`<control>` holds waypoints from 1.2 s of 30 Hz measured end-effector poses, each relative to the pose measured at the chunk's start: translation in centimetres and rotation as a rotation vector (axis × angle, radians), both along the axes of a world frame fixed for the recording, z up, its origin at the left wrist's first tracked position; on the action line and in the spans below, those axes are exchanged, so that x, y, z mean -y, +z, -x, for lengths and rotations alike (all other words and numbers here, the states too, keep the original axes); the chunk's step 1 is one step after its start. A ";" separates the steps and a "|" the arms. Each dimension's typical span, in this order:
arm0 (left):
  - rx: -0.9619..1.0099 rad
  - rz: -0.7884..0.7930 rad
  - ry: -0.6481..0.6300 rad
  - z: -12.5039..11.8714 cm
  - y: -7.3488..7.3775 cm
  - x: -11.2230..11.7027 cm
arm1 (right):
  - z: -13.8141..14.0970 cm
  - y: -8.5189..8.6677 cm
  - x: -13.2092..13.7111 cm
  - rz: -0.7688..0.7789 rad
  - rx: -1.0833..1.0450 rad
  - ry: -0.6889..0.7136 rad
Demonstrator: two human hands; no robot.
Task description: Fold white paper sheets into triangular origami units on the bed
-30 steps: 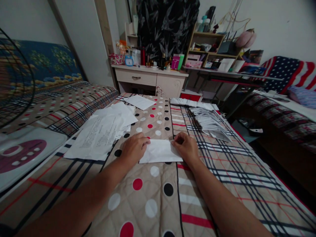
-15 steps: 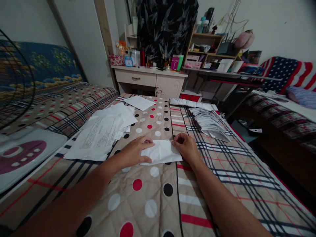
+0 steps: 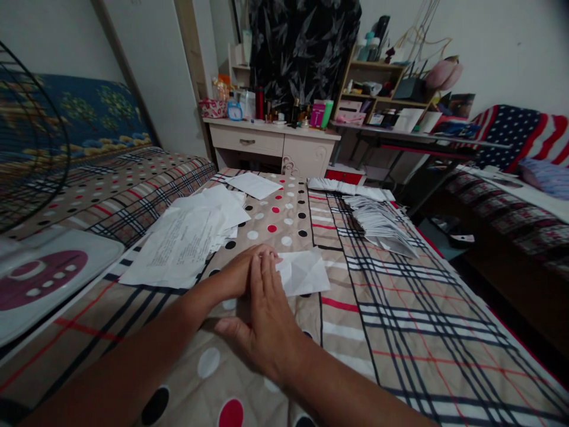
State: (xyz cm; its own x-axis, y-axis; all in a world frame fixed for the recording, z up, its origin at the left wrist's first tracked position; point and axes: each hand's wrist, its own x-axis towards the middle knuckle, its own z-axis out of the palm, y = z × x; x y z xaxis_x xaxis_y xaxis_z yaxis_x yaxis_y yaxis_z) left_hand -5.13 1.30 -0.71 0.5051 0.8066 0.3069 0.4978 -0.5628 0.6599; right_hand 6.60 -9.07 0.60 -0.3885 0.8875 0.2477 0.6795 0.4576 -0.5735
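Observation:
A folded white paper (image 3: 306, 271) lies on the patterned quilt (image 3: 400, 320) in front of me. My right hand (image 3: 267, 317) has crossed over to the left, fingers stretched out flat and together, pressing down on the paper's left part. My left hand (image 3: 237, 274) rests flat under and beside it, fingers extended at the paper's left edge. Most of the paper's left half is hidden by both hands.
A loose heap of printed white sheets (image 3: 191, 234) lies to the left, a fanned pile of folded papers (image 3: 377, 219) to the right. A fan base (image 3: 40, 279) sits far left. A dresser (image 3: 271, 142) and shelves (image 3: 377, 89) stand beyond.
My right hand left the paper's right edge and swept across to the left, now lying flat over my left hand. The paper looks narrower, its right part exposed.

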 end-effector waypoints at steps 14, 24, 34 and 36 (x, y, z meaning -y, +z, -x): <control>-0.323 -0.060 -0.158 -0.3 2.1 0.8 | -11.2 -1.1 0.0 -0.082 0.501 -0.220; -0.256 0.021 -0.397 -7.5 2.0 7.2 | -11.9 -2.9 0.1 -0.220 0.536 -0.159; -0.481 -0.040 -0.290 -3.2 0.7 6.5 | -10.7 -1.1 0.0 -0.100 0.544 -0.267; -0.524 -0.060 -0.239 -2.0 0.6 6.1 | -10.7 -1.1 0.1 -0.101 0.535 -0.261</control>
